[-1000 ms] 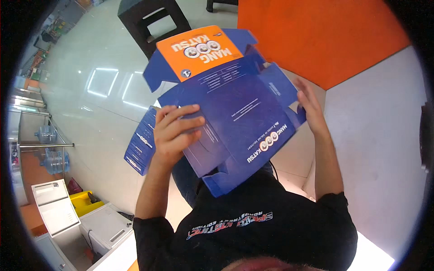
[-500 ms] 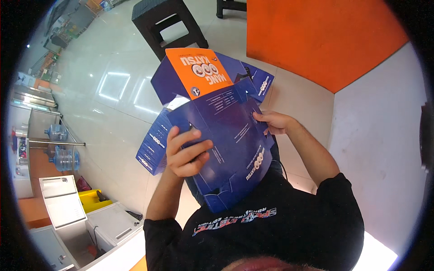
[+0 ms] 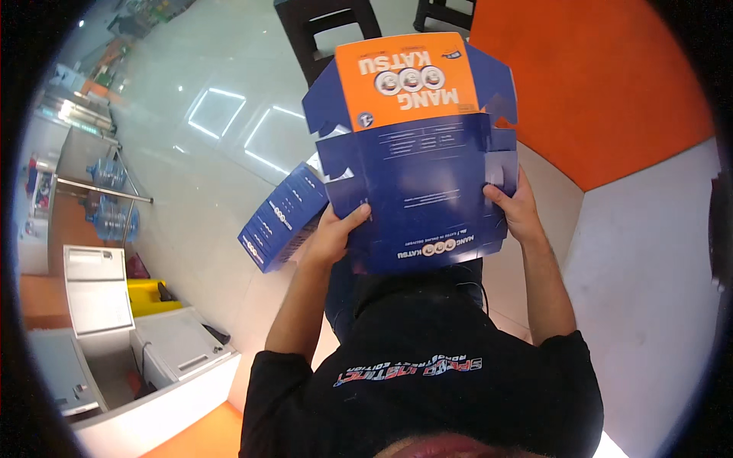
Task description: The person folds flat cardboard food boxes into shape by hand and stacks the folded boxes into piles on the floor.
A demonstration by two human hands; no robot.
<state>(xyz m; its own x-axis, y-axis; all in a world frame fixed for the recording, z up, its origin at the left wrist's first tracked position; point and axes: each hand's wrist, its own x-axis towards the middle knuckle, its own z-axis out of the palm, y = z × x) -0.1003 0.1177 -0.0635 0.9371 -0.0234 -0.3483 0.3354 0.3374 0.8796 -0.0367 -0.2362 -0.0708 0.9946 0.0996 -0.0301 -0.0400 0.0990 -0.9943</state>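
An unfolded cardboard food box (image 3: 424,175), dark blue with an orange panel and side flaps, is spread out above my lap. My left hand (image 3: 336,229) grips its left edge, the thumb lying on the printed face and the other fingers mostly hidden behind. At the right edge my right hand (image 3: 515,204) holds it the same way, thumb in front near a side flap. Just left of my knee, a stack of blue flattened cartons (image 3: 282,216) stands on the floor, partly behind my left forearm and the box.
A dark plastic stool (image 3: 328,23) stands beyond the box, with another dark stool (image 3: 444,14) beside it. An orange panel (image 3: 588,91) and a pale wall (image 3: 649,244) close off the right. Water bottles (image 3: 114,220), a yellow item (image 3: 153,296) and a white cabinet (image 3: 179,343) are at left.
The box has turned from tilted to nearly square and shifted right and away. My left hand has moved from across its face to its left edge; my right hand is farther right.
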